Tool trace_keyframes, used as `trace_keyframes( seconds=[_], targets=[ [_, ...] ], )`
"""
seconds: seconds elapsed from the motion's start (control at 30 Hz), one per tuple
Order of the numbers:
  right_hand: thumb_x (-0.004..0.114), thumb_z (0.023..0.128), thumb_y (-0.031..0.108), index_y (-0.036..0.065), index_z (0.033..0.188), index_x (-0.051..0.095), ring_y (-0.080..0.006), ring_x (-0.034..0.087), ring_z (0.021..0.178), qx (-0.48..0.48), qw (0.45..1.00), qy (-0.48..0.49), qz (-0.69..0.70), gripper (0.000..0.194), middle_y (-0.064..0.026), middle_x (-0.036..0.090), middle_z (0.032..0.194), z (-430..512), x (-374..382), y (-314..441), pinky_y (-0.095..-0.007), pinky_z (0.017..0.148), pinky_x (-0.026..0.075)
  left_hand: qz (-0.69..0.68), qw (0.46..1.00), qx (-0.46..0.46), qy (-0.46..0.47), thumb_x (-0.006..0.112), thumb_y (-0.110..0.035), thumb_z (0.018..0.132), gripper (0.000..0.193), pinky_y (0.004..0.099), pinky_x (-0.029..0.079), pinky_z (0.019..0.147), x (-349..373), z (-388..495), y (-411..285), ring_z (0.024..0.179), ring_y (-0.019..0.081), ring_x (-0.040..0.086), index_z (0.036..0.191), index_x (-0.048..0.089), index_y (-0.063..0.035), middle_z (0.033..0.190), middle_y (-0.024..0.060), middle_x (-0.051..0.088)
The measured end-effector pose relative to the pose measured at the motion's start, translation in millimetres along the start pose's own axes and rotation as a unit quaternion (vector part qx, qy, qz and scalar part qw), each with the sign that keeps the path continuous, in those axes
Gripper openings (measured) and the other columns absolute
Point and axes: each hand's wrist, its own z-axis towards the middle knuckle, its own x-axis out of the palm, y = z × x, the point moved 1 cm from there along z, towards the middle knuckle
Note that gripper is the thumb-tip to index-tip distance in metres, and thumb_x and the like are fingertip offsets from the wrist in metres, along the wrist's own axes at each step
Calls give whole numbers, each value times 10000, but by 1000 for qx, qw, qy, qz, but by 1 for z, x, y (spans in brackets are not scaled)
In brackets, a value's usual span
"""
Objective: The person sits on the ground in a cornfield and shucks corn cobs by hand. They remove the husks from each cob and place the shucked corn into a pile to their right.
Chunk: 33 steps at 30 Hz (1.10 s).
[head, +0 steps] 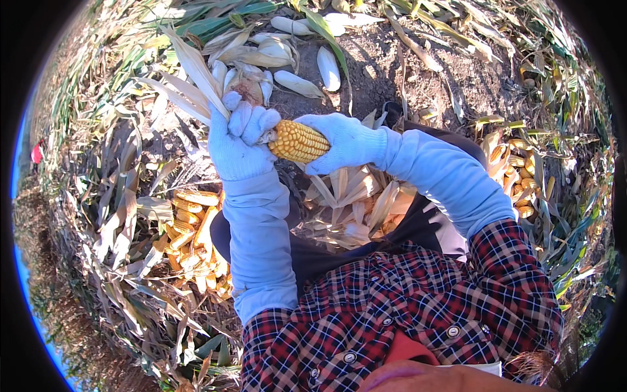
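Note:
My left hand [245, 139], in a white knit glove, is closed around the peeled-back husk [196, 73] at one end of a yellow ear of corn [300, 142]. Pale husk leaves stick out above that fist. At the ear's other end, the thumb and fingers of my right hand [345, 143], gloved too, wrap the bare kernels. Between the two hands the rows of kernels show uncovered. Just beyond the left hand lie several ears still in pale husks, such as one ear [298, 84] and another [328, 68] on the soil.
A heap of husked yellow ears [188, 235] lies on the left, and a second heap of bare ears [524, 181] on the right. Loose dry husks [357, 196] cover the ground between my legs. Cut corn stalks and leaves [117, 210] surround the patch of bare soil [372, 73].

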Motion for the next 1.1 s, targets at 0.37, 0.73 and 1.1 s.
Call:
trace_keyframes(
  seconds=[0.37, 0.73, 1.1],
  targets=[
    [849, 728, 345, 127, 1365, 548, -357, 690, 992, -111, 944, -154, -270, 738, -146, 681, 1088, 4, 5, 1, -444, 863, 559, -47, 998, 22, -45, 488, -240, 1073, 266, 263, 386, 563, 2, 4, 2, 449, 53, 307, 917, 603, -58, 550, -89, 328],
    [869, 811, 247, 33, 1377, 515, -155, 668, 1064, -58, 930, -361, -40, 701, -69, 668, 1196, 10, -19, -2, -307, 931, 547, 258, 940, 102, -201, 580, -330, 1023, 293, 323, 450, 552, -77, 22, -12, 518, 130, 470, 978, 577, -40, 638, -15, 471],
    [694, 965, 371, 11, 1270, 573, -183, 700, 888, 8, 873, -384, 302, 487, -123, 685, 1027, 9, -70, -33, -306, 733, 590, 635, 759, -147, 4, 635, -448, 979, 644, 385, 480, 1049, -76, 10, 90, 1266, 303, 590, 1454, 522, -27, 1355, 162, 616]
  ],
)
